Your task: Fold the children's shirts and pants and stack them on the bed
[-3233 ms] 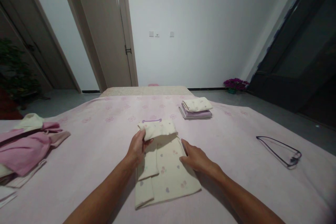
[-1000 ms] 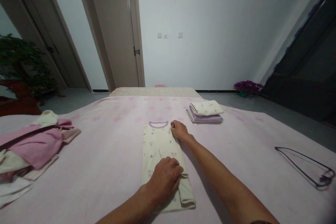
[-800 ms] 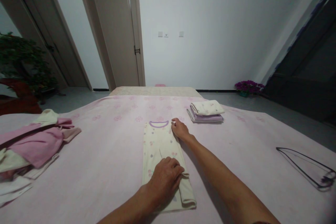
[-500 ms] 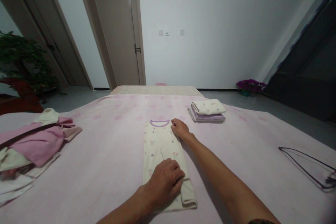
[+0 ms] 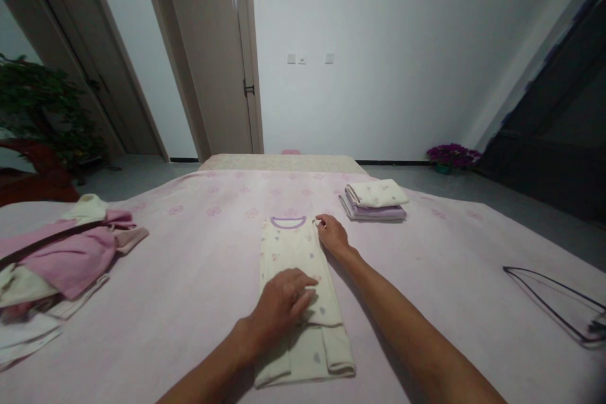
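Note:
A cream long-sleeved shirt (image 5: 293,252) with a purple neckline and small heart prints lies front of me, its sides and sleeves folded inward into a narrow strip. My left hand (image 5: 286,300) hovers over or rests lightly on its middle, fingers stretched out and apart; contact is hard to judge. At the shirt's far right shoulder is my right hand (image 5: 332,235), its fingers loosely bent and slightly parted by the edge. It seems to hold nothing.
A pink flowered sheet (image 5: 189,278) covers the bed. Folded clothes (image 5: 376,196) are stacked at the far right. Loose pink and cream clothes (image 5: 71,259) lie heaped at the left. A black wire hanger (image 5: 544,300) lies near the right edge.
My left hand has moved slightly up and left over the shirt, its fingers opening and uncovering the lower folds. My right hand has shifted a little right, off the shoulder.

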The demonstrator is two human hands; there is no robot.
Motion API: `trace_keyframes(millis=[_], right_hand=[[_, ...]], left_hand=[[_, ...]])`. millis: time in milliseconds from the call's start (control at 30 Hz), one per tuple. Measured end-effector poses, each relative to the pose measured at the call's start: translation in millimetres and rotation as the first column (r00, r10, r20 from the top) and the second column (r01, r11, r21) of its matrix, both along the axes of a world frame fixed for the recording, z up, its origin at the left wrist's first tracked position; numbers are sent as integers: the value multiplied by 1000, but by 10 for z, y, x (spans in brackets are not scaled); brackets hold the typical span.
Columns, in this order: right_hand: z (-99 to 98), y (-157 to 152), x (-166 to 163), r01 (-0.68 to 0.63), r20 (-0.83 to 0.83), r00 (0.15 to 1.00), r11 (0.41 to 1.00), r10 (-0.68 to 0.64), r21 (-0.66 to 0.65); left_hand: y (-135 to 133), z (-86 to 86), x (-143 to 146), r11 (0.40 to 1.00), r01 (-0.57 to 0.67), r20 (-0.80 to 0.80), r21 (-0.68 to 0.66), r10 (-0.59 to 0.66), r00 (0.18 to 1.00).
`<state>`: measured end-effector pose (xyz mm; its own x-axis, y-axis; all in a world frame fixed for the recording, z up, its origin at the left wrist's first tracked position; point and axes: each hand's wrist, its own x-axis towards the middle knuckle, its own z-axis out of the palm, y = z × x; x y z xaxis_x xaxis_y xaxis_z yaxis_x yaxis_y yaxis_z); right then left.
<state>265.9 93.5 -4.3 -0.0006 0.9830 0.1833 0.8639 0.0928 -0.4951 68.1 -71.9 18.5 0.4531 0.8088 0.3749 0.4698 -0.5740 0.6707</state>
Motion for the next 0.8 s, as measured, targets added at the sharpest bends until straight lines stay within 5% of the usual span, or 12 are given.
trace_keyframes(millis=[167,400,567,667,800], right_hand=[[-44,-150,44,-57,5,998,996,57,65],[-61,-152,-59,-147,7,989,983,148,112],[-181,-125,-115,-217,19,976,968,217,123],[-226,-120,-114,-197,23,980,971,195,133],[-179,-140,-146,-166,50,986,972,160,164]], left_hand=[[560,-20,-347,909,-406,236,-96,417,877],[1158,-248,-496,853,-457,266,-252,515,815],[1229,-480,-473,866,-500,-114,-9,496,861],[1189,-505,-485,861,-489,-404,139,500,766],[1072,-398,-453,844,-448,-528,294,534,660]])
